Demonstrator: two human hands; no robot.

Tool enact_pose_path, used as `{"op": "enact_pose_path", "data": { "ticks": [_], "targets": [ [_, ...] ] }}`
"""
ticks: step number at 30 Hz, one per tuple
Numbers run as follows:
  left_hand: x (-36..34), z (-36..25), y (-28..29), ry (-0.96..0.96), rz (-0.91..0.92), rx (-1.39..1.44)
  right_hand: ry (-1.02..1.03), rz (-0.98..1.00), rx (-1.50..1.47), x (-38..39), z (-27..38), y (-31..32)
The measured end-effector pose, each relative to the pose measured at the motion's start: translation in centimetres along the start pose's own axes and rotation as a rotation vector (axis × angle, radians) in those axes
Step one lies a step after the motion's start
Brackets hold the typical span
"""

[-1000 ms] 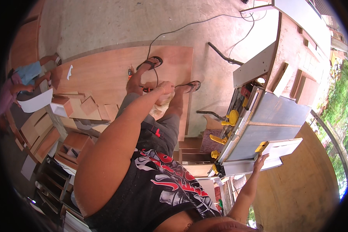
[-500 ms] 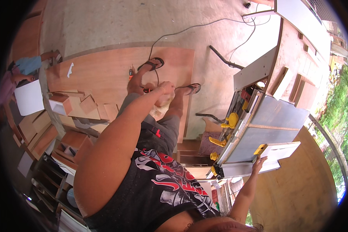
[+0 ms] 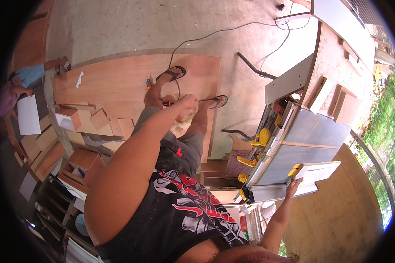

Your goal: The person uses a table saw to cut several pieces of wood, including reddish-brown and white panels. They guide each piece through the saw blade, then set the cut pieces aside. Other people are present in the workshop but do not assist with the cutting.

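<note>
My left hand is closed, holding something I cannot make out, above a pale crumpled item between my legs. An orange-and-black tool lies just left of it, near a dark cord. At the right, my right hand grips the white board, beside a small yellow-and-black piece, on a grey-topped bench with yellow plastic fittings. My sandalled feet stand on a plywood sheet.
Another person at the left is near a white sheet and wood offcuts. Another orange-handled tool lies by my left foot. Dark metal legs reach across the floor. A large panel stands at lower right.
The other person's white sheet has swung from level to more upright in the picture and shifted left. My hands stay nearly in place.
</note>
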State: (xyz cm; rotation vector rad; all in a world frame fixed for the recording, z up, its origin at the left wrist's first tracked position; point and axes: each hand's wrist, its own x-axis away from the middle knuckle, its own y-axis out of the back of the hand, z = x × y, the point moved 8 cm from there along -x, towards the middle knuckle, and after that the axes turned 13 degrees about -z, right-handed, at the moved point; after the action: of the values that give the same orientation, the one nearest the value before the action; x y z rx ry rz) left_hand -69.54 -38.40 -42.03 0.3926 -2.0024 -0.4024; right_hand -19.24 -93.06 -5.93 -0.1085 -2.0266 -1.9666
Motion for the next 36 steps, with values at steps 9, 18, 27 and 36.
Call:
{"op": "enact_pose_path", "data": {
  "ticks": [9, 18, 27, 36],
  "targets": [
    [0.3, -0.2, -0.3, 0.010, -0.011, 0.021, 0.000, 0.016, 0.034, -0.4, -0.5, -0.2],
    [0.7, 1.5, -0.4, 0.095, -0.030, 0.036, -0.006, 0.054, 0.032, 0.0, 0.7, 0.0],
    [0.5, 2.7, -1.0, 0.110, 0.007, 0.027, -0.007, 0.053, 0.051, -0.3, -0.1, -0.1],
    [-1.0, 4.3, -3.6, 0.049, -0.043, 0.042, -0.009, 0.038, 0.051, 0.2, -0.1, 0.0]
  ]
}}
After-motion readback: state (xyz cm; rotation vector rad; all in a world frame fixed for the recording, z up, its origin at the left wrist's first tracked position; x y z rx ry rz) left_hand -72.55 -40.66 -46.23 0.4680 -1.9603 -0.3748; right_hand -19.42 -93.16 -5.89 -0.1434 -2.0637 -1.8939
